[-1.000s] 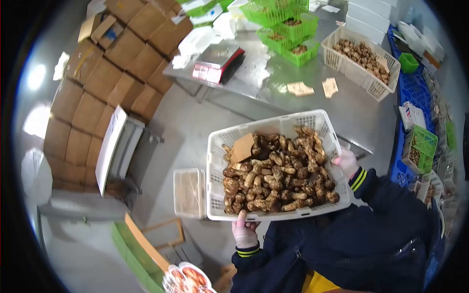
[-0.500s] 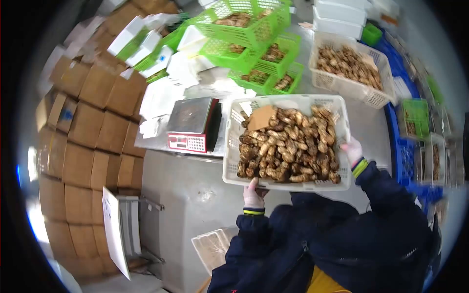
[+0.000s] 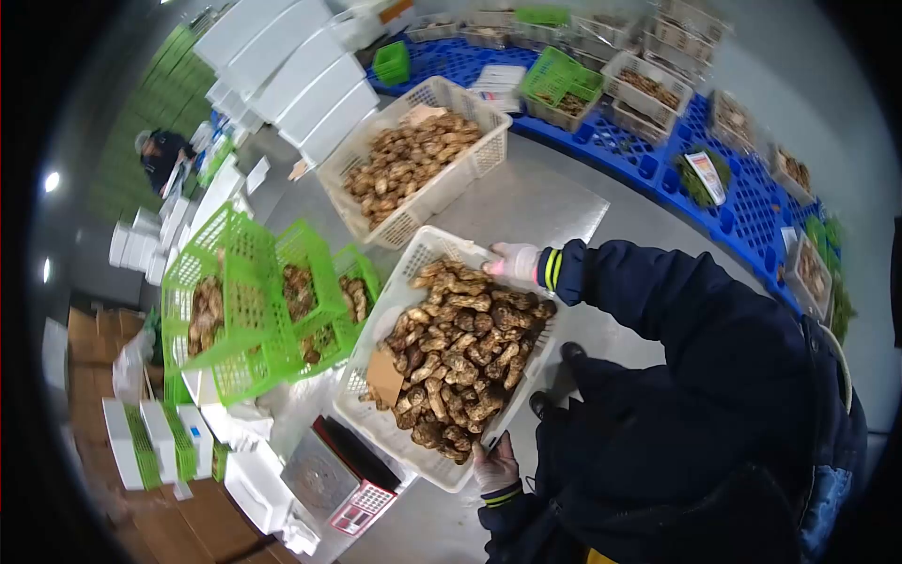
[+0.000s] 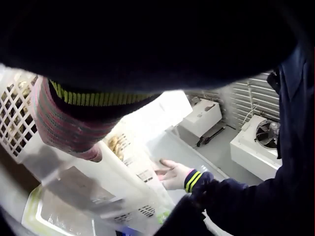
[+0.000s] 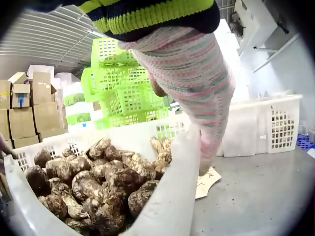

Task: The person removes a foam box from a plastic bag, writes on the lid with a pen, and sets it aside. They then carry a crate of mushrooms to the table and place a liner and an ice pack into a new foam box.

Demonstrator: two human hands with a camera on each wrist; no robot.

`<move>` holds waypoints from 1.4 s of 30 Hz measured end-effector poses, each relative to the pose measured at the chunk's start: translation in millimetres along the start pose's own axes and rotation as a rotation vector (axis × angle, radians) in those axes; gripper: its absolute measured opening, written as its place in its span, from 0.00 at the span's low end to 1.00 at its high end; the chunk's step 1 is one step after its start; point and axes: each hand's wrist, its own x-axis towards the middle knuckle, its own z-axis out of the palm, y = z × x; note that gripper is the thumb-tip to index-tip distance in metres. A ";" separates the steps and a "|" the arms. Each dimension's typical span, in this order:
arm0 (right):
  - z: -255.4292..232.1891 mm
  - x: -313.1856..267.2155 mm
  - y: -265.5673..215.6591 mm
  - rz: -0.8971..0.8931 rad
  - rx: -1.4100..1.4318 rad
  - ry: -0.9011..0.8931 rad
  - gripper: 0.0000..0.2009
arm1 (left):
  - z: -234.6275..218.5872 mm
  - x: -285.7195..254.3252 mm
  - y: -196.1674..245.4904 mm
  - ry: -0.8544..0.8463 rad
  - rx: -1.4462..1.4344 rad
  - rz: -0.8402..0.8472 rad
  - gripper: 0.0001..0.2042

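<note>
My gloved left hand (image 3: 494, 466) grips the near rim of the white plastic mesh crate (image 3: 381, 324) of brown mushrooms (image 3: 458, 350) at frame centre. My gloved right hand (image 3: 512, 261) curls over its far rim, beside a second white crate (image 3: 484, 150) above.

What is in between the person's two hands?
The white basket full of brown mushrooms lies between them: the left hand holds its near rim, the right hand its far rim. The head view shows it.
</note>
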 end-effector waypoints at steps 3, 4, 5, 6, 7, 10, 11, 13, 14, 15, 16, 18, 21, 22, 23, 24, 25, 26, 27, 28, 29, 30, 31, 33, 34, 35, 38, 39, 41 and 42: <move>-31.2 -29.4 4.8 -0.157 0.181 0.179 0.25 | -4.7 -1.2 5.5 -0.030 0.075 0.010 0.18; -40.0 -27.6 31.4 -0.288 0.235 0.221 0.22 | 9.8 -19.2 7.6 -0.020 0.149 -0.052 0.18; -51.0 -26.9 58.9 -0.266 0.296 0.171 0.20 | 30.9 -28.3 3.7 -0.035 0.219 -0.112 0.19; -76.0 -41.4 75.6 -0.141 0.506 0.022 0.19 | 53.9 -34.3 -0.1 -0.024 0.245 -0.227 0.20; -97.6 -60.7 95.1 -0.010 0.720 -0.138 0.18 | 75.1 -44.3 -3.2 0.003 0.270 -0.341 0.21; -159.9 -99.9 160.7 0.098 0.740 0.052 0.18 | 158.0 -38.9 -48.6 -0.206 0.522 -0.496 0.24; -181.3 -109.6 186.6 0.123 0.805 0.080 0.18 | 180.3 -31.3 -71.8 -0.315 0.549 -0.555 0.24; -226.1 -125.5 229.2 0.156 0.876 0.117 0.18 | 241.2 -11.4 -142.5 -0.217 0.736 -0.334 0.20; -245.7 -126.8 253.0 0.153 0.937 0.118 0.19 | 264.4 6.7 -169.8 -0.349 0.589 -0.400 0.17; -257.9 -129.3 275.2 0.159 1.010 0.115 0.19 | 299.8 10.1 -202.0 -0.512 0.464 -0.375 0.14; -278.7 -131.1 276.2 0.151 1.098 0.070 0.19 | 322.2 29.1 -224.5 -0.566 0.354 -0.511 0.11; -325.1 -132.1 270.6 0.152 1.030 0.065 0.19 | 350.1 40.4 -265.2 -0.438 0.488 -0.549 0.12; -384.4 -100.1 259.0 0.056 1.066 0.042 0.20 | 399.0 67.2 -305.1 -0.424 0.557 -0.582 0.14; -401.6 -82.8 259.2 0.049 1.060 0.032 0.20 | 416.3 77.9 -316.8 -0.485 0.580 -0.605 0.15; -418.4 -63.4 260.9 0.044 1.053 0.025 0.21 | 427.0 92.7 -325.6 -0.477 0.564 -0.568 0.15; -435.1 -44.0 265.3 0.059 1.055 0.006 0.22 | 436.0 111.3 -334.1 -0.529 0.504 -0.586 0.17; -454.1 -25.4 268.0 0.040 1.070 -0.017 0.23 | 445.9 132.4 -343.8 -0.593 0.443 -0.605 0.21; -477.8 -5.7 273.0 0.042 1.054 -0.017 0.23 | 466.8 142.7 -358.0 -0.586 0.384 -0.590 0.18; -495.3 13.8 279.1 0.051 1.043 -0.012 0.24 | 488.8 152.1 -365.2 -0.578 0.368 -0.576 0.18; -514.6 37.7 293.5 0.064 1.064 0.007 0.26 | 521.1 160.9 -372.3 -0.550 0.450 -0.547 0.15; -535.2 58.8 307.5 0.072 1.152 -0.018 0.27 | 547.1 176.8 -378.2 -0.537 0.523 -0.522 0.13; -562.5 85.4 316.4 0.053 1.148 -0.014 0.27 | 549.7 209.6 -386.7 -0.445 0.455 -0.569 0.10; -583.6 94.2 328.6 0.082 1.153 -0.021 0.26 | 571.0 222.3 -397.5 -0.445 0.413 -0.582 0.10; -624.1 116.5 329.1 0.048 1.153 0.023 0.30 | 626.3 230.0 -396.3 -0.348 0.307 -0.418 0.10; -647.8 134.0 326.5 0.057 1.137 0.063 0.30 | 649.0 236.3 -391.0 -0.419 0.424 -0.363 0.13; -665.6 146.5 330.2 0.088 1.130 0.099 0.31 | 659.7 238.1 -385.1 -0.467 0.543 -0.311 0.17; -702.3 209.3 331.4 0.018 1.153 0.092 0.28 | 690.7 283.0 -378.1 -0.512 0.509 -0.250 0.19; -717.4 244.2 344.5 -0.010 1.182 0.054 0.27 | 706.6 306.3 -383.1 -0.462 0.440 -0.228 0.20; -730.9 313.2 342.4 0.087 1.167 0.061 0.25 | 728.4 354.2 -383.7 -0.404 0.348 -0.198 0.21; -739.1 355.4 342.4 0.102 1.170 0.045 0.23 | 744.6 381.7 -383.0 -0.390 0.353 -0.178 0.20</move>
